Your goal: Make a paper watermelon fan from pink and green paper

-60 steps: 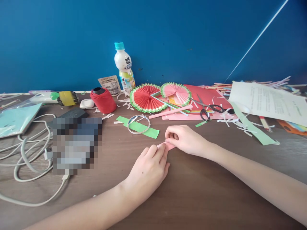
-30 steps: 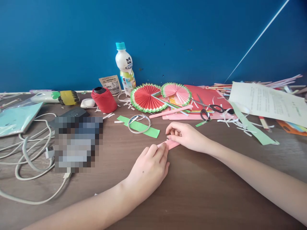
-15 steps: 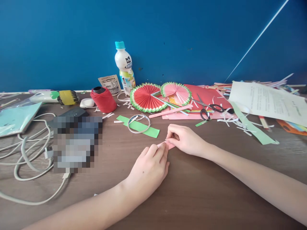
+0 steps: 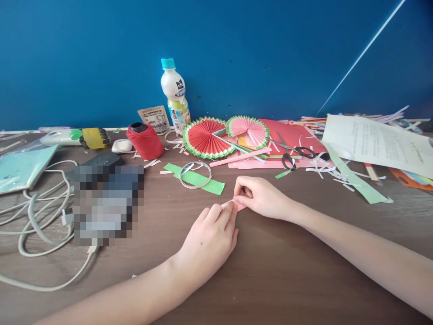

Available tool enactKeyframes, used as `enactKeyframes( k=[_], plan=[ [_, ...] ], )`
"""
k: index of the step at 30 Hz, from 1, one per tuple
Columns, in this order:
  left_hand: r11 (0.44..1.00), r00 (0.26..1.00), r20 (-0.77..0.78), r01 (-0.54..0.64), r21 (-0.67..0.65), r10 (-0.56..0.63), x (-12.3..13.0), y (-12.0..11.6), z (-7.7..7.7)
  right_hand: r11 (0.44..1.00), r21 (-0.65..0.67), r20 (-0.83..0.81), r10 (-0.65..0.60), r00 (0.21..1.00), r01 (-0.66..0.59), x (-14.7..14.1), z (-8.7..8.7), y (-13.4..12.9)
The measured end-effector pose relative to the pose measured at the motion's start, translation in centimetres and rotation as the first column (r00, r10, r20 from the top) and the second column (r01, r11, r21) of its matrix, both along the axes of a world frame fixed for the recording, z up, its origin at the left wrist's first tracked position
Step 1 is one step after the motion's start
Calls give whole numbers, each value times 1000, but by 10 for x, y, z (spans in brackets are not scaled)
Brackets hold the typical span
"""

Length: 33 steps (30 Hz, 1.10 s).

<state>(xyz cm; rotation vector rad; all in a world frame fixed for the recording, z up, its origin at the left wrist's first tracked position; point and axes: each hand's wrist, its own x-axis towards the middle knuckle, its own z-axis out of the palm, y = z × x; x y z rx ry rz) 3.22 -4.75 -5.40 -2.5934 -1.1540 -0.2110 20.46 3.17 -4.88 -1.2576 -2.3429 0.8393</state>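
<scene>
A narrow folded pink paper strip [image 4: 239,206] lies on the brown table [image 4: 277,271], mostly covered by my fingers. My left hand [image 4: 209,241] presses its fingertips on the strip's left end. My right hand [image 4: 262,196] pinches the strip's right part between thumb and fingers. Both hands meet at the middle of the table. Behind them lie a green paper strip [image 4: 216,186] and a thin metal ring [image 4: 195,175].
Two watermelon-style paper fans [image 4: 205,137] [image 4: 248,131], red and pink sheets, scissors [image 4: 292,155] and paper scraps lie at the back. A drink bottle [image 4: 175,97], red thread spool [image 4: 146,141], white cables [image 4: 37,216], a blurred device [image 4: 106,203] and a printed sheet [image 4: 379,142] surround the hands.
My right hand slid slightly right along the pink strip a second ago, then came back left to pinch next to my left fingertips. My left hand stayed in place.
</scene>
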Motion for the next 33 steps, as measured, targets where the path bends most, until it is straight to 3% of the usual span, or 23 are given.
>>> enactKeyframes(
  k=[33],
  plan=[
    [1000, 1000, -6, 2, 10, -2, 0, 0, 0, 999, -30, -46, 38, 998, -39, 4, 0, 3]
  ],
)
